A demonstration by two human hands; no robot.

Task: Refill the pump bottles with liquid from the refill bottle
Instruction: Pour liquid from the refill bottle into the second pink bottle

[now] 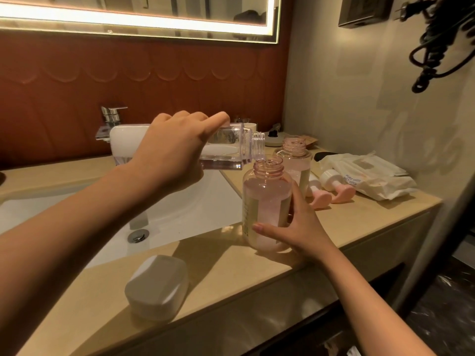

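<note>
My left hand [172, 147] grips the clear refill bottle [231, 147], tipped on its side with its open neck over the mouth of a pink pump bottle [264, 201]. That pump bottle stands upright on the beige counter with its top off, and my right hand [295, 227] holds its lower body. A second open pink pump bottle [295, 160] stands just behind it. Two pink-and-white pump heads [331, 188] lie on the counter to the right. The refill bottle's white cap [156, 286] lies near the counter's front edge.
A white sink basin [180, 214] with drain and chrome tap [111, 116] sits to the left. A pack of wet wipes [367, 176] lies at the right. Small items stand at the back by the wall. The counter edge [359, 242] drops off at the right.
</note>
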